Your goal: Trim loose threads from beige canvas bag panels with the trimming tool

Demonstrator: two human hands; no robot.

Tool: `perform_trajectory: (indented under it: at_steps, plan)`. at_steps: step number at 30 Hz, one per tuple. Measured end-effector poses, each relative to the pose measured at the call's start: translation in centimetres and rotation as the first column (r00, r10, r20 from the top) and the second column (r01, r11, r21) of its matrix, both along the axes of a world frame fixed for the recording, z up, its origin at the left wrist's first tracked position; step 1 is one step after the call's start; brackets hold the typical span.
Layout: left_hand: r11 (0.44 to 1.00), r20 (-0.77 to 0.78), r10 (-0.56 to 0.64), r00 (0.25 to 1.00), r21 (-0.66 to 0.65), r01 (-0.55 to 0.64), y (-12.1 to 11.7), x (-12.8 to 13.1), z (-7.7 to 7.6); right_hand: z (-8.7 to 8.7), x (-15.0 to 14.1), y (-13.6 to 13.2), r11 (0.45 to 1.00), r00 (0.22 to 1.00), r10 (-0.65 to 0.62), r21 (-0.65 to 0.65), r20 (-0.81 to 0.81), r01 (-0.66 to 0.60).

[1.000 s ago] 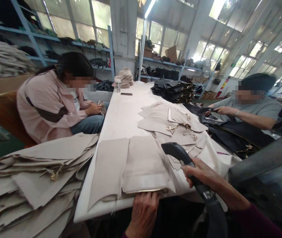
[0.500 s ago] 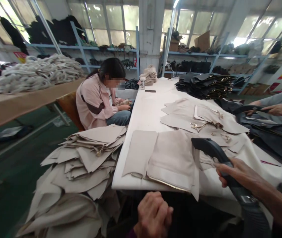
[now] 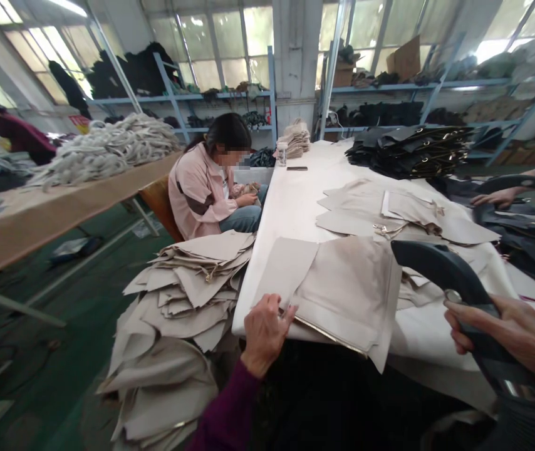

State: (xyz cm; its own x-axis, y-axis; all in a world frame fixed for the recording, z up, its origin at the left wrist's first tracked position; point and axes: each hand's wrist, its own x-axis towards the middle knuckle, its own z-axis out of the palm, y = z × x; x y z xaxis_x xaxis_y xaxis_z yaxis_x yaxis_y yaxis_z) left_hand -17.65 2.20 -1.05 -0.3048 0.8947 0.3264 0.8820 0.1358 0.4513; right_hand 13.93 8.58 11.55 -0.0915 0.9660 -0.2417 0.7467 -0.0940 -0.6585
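Note:
A beige fabric panel (image 3: 337, 282) with a brass zipper (image 3: 326, 332) along its near edge lies at the table's front corner. My left hand (image 3: 267, 332), in a purple sleeve, is at that edge by the zipper's left end, its fingers closed on the fabric. A flat beige flap (image 3: 286, 266) spreads to the left of the panel's thicker part. In my right hand (image 3: 512, 326) is a black vacuum hose handle (image 3: 455, 269), curved, with a ribbed hose below. Its nozzle end is over the panel's right edge.
More beige pieces with metal clips (image 3: 389, 213) lie behind the panel on the white table (image 3: 300, 188). A tall stack of beige pieces (image 3: 178, 300) stands left. A seated person (image 3: 202, 188) is beyond it. At right, another person's hand (image 3: 502, 197) is near dark pieces (image 3: 521, 232).
My left hand has risen from below the table edge and taken hold of the panel's near edge. My right hand and the hose handle sit further right in view, the nozzle still by the panel.

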Motion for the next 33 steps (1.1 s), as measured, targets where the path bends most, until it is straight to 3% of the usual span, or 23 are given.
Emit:
perform_trajectory:
  at_steps: [3,5,8,12,18,24,29,33]
  plan:
    - [0.971,0.213,-0.089,0.973,-0.197,0.132,2.6,-1.0,0.8,-0.3,1.5,-0.1,1.000,0.999,-0.010,0.007,0.046,0.010]
    - [0.922,0.430,-0.139,0.892,-0.272,0.275,4.0,-2.0,1.2,-0.9,2.8,-0.5,0.997,0.998,0.064,0.030,0.023,-0.065]
    - [0.826,0.619,-0.176,0.765,-0.330,0.457,5.3,-3.6,1.7,-2.0,3.7,-1.6,0.990,0.989,0.138,-0.027,-0.046,-0.139]
    - [0.742,0.781,-0.173,0.600,-0.297,0.601,5.9,-4.9,1.8,-2.7,0.6,-3.7,0.933,0.940,0.286,-0.168,-0.189,-0.317]
    - [0.761,0.879,-0.167,0.446,-0.173,0.625,5.2,-5.0,1.2,-3.4,-6.2,-4.7,0.859,0.866,0.326,-0.263,-0.379,-0.439]
    - [0.784,0.910,-0.160,0.382,-0.118,0.610,4.7,-5.3,1.1,-4.7,-10.1,-3.0,0.816,0.795,0.380,-0.234,-0.472,-0.528]
    - [0.765,0.935,-0.193,0.299,-0.048,0.642,4.6,-5.5,1.4,-4.5,-12.0,-1.4,0.823,0.801,0.390,-0.219,-0.455,-0.525]
    - [0.775,0.950,-0.181,0.255,-0.022,0.631,4.7,-5.6,1.2,-3.8,-11.2,-1.4,0.843,0.826,0.370,-0.221,-0.425,-0.491]
